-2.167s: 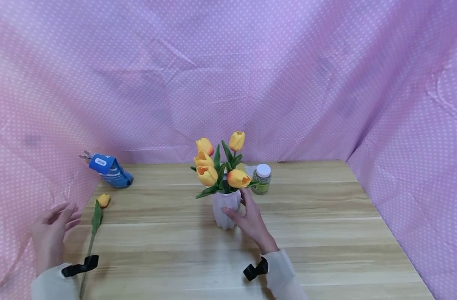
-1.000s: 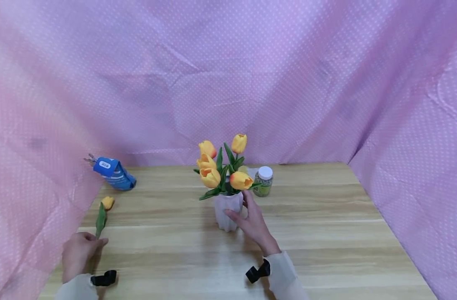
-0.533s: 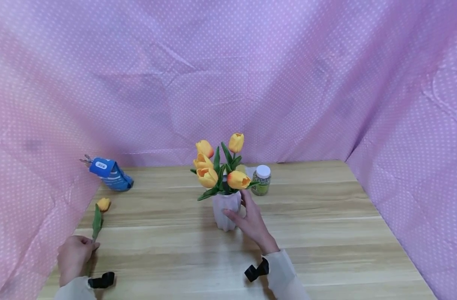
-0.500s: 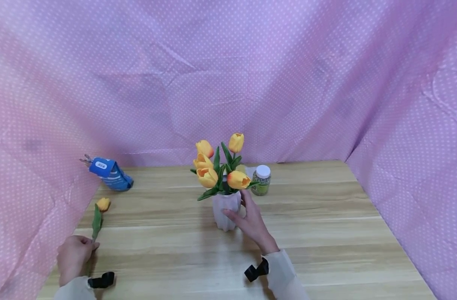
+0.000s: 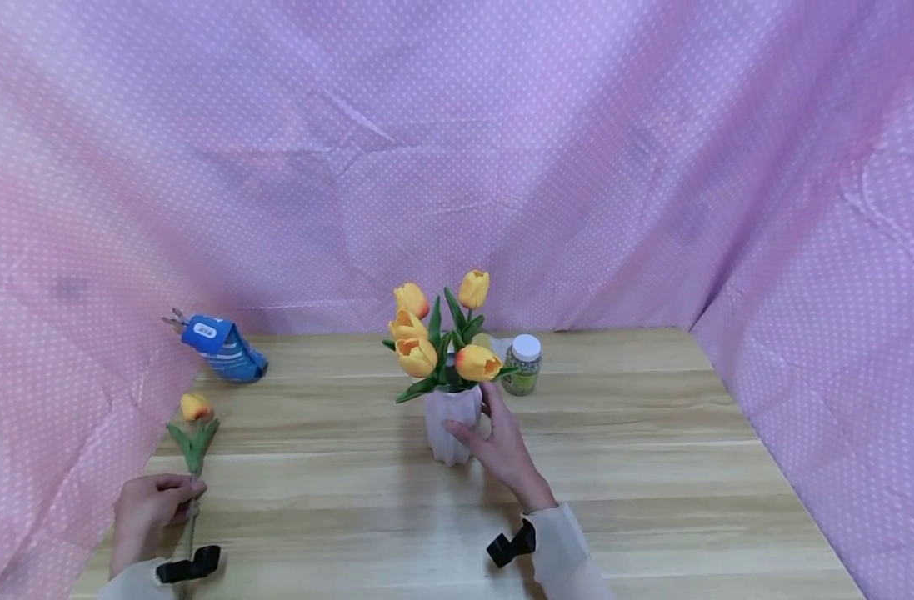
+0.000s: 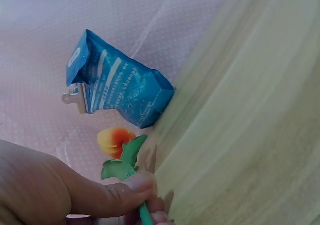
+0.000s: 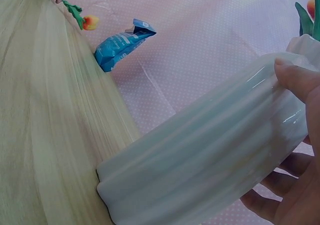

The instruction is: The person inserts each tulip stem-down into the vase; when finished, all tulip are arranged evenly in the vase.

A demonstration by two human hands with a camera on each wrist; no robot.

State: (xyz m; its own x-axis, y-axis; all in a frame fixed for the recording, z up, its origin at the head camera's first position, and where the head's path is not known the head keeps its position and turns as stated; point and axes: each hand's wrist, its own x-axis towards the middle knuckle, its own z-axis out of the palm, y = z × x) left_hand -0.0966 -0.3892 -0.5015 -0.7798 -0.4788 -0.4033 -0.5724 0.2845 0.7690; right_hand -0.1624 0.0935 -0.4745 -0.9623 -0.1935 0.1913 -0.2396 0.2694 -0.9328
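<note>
My left hand (image 5: 151,510) pinches the green stem of a single yellow-orange tulip (image 5: 195,407) at the table's left side. In the left wrist view the thumb presses the stem just below the tulip's leaves (image 6: 120,169). A white fluted vase (image 5: 451,433) stands upright mid-table, holding several yellow tulips (image 5: 416,357) with green leaves. My right hand (image 5: 507,454) grips the vase from its right side. The right wrist view shows the thumb on the near side of the vase (image 7: 200,145) and the other fingers curled round beneath.
A blue bag (image 5: 232,354) folded over with a metal clip (image 5: 175,318) stands at the back left. Behind the vase, to the right, is a jar with a white lid (image 5: 526,348). Pink dotted cloth (image 5: 457,167) hangs round the wooden table (image 5: 651,467).
My left hand came down onto the lone tulip, took hold of its stem and has turned it, so its leaves now spread both ways. The right hand has stayed on the vase.
</note>
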